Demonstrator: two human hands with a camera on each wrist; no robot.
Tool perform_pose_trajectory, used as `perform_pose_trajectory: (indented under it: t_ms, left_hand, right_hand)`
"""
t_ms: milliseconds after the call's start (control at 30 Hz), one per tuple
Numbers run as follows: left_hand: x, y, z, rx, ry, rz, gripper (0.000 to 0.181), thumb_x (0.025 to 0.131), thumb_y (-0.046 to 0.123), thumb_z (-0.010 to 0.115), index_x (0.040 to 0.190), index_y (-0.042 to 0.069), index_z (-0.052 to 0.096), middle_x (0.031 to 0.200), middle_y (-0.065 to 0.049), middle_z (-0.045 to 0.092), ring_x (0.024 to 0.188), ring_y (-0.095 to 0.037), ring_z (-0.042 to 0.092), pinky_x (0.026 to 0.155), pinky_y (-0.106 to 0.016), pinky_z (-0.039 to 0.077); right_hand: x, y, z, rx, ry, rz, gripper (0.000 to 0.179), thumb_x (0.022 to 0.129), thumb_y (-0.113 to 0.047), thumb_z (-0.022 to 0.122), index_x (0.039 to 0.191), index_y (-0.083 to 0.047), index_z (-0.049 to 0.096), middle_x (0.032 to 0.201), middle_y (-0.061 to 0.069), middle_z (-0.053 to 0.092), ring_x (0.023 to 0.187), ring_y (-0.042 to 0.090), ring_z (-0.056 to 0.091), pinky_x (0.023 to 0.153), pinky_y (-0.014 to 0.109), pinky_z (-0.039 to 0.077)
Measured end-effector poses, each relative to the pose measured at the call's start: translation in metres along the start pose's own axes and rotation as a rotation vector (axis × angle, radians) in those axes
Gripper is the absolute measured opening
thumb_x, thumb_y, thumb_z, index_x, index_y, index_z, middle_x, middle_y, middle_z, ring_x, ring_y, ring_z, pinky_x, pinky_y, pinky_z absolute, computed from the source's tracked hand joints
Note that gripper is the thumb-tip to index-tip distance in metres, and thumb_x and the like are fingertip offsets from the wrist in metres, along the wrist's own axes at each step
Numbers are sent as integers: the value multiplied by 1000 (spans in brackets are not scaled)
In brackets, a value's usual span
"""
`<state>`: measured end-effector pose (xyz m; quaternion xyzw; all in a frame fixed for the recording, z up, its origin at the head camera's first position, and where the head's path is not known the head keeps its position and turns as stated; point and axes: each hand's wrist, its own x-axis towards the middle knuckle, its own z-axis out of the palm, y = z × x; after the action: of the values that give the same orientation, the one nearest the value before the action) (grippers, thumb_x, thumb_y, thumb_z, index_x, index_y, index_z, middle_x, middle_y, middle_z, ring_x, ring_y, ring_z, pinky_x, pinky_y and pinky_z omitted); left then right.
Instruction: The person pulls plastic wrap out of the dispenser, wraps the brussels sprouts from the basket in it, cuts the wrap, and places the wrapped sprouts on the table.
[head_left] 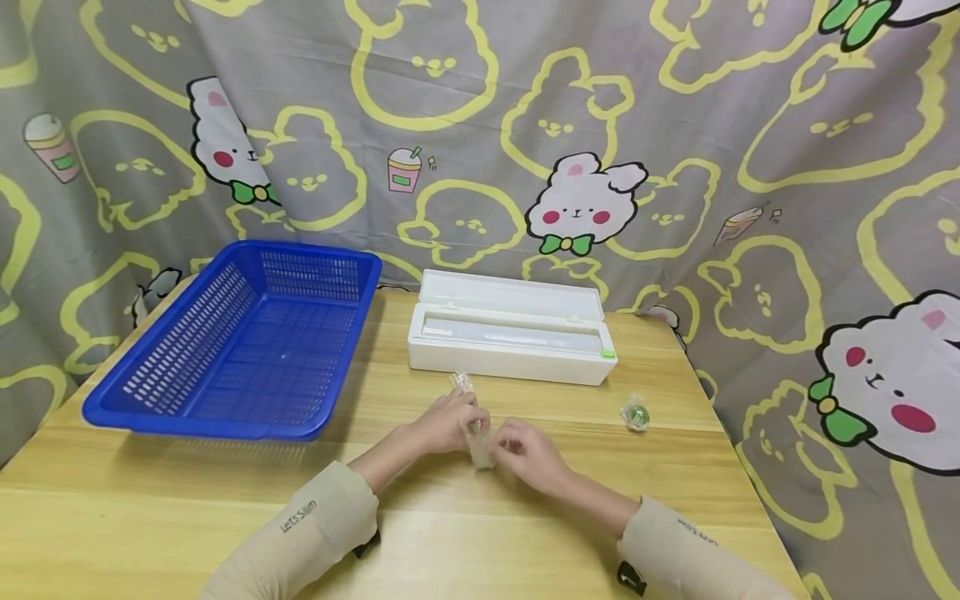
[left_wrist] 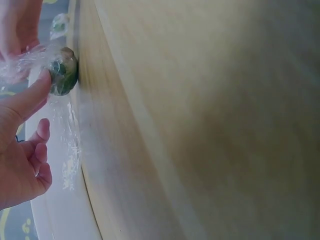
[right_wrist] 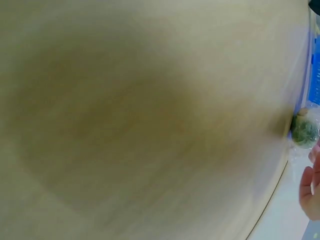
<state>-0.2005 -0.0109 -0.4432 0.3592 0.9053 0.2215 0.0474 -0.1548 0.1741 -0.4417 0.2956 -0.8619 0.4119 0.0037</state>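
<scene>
My left hand (head_left: 448,423) pinches a small, dark green, round piece of produce with a brownish end, close over the table. Clear plastic wrap (left_wrist: 70,145) surrounds this green produce (left_wrist: 65,75) and trails off it as a loose, crinkled strip. The thumb or a finger of the left hand presses against its side, while the other fingers curl loosely. From the right, my right hand (head_left: 528,454) grips the film beside it with bent fingers, blurred in the head view. In the right wrist view, the green produce (right_wrist: 304,130) shows at the right edge, partly cut off.
Behind the hands stands a white wrap dispenser box (head_left: 510,372), lid raised, roll inside. A blue slotted basket (head_left: 225,429) is on the left. To the right lies another wrapped green ball (head_left: 636,416) on the wooden table (head_left: 570,542). A patterned curtain (head_left: 465,75) hangs behind.
</scene>
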Motion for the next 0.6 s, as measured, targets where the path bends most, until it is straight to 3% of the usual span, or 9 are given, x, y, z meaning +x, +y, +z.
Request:
perform_pose_trajectory:
  t_ms: [133,200,433,600]
  left_hand:
    - [0,-1,2,5,-1,-1,32,61,30,80,89,22,67,89,3,54,85,-13,40,69,-24,36]
    - [0,-1,2,0,-10,-10,32,62,31,79,90,21,67,92,2,55,87,-14,40,71,-26,37]
    - [-1,1,1,3,-14,-77,28,62,32,80,80,16,66,91,1,52,88,-15,40,73,-30,40]
    - [-2,0,-1,-36,-23,-80,32,65,27,80,89,9,67,83,0,53,81,-15,43,74,-31,40]
  right_hand:
    - [7,-21,-8,125,10,165,6,82,4,60,84,7,65,78,15,62,67,11,50,61,18,42]
    - [9,-20,-8,149,7,213,8,83,3,58,85,9,64,79,17,63,67,13,51,61,17,43]
    - [13,1,7,170,18,270,11,86,-1,57,82,7,63,71,16,61,56,9,48,50,16,40]
    - [12,19,18,167,36,298,9,86,-4,58,83,3,63,62,8,58,43,2,42,40,17,38]
